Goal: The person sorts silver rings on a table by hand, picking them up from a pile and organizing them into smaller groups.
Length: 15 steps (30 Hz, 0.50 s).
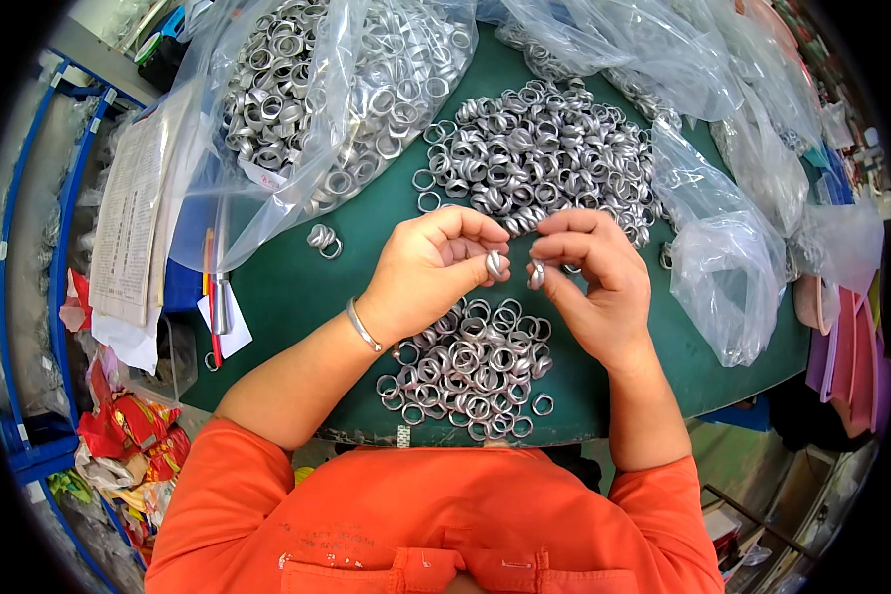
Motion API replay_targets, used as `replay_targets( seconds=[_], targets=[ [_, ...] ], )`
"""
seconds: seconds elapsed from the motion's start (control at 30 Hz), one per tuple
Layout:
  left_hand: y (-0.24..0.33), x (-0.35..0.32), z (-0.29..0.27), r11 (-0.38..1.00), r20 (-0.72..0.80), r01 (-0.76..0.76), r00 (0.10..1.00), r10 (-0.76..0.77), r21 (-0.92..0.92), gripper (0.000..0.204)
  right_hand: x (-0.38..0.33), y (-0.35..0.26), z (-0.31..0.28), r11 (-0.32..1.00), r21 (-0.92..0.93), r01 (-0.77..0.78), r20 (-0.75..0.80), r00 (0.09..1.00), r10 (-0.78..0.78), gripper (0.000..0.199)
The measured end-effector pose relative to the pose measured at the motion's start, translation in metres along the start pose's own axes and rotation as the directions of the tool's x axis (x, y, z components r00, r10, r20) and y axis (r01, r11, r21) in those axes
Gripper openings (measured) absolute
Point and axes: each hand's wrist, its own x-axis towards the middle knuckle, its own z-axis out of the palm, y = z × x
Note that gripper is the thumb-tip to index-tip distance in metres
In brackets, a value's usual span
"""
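Observation:
My left hand [444, 259] pinches a silver metal ring [494, 264] between thumb and fingers, with a bangle round its wrist. Close beside it, my right hand [596, 282] grips another twisted silver ring [537, 274] at its fingertips. The two rings are held apart from each other. Just beyond both hands spreads a large heap of similar rings [540, 148]. A smaller pile of plainer-looking rings [470, 371] lies nearer to me, below and between my wrists. A few loose rings [324, 239] sit off to the left.
The work surface is a green table [723, 381]. A clear plastic bag full of rings [356, 94] stands at the far left. More clear bags [718, 267] lie along the right. Pens [209, 287] and printed sheets [134, 213] are at the left edge, beside blue shelving [45, 436].

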Motion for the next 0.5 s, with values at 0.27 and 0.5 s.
replay_targets(
  seconds=[0.27,0.5],
  targets=[
    [0.004,-0.006,0.006,0.958,-0.006,-0.080,0.996,0.085,0.274,0.014,-0.004,-0.002,-0.004,0.995,-0.008,-0.100,0.122,0.987,0.101,0.016],
    [0.002,-0.005,0.008,0.622,0.114,-0.443,0.861,0.496,0.646,0.018,-0.003,0.001,-0.014,0.947,-0.320,0.034,0.423,0.899,0.111,0.013]
  ],
)
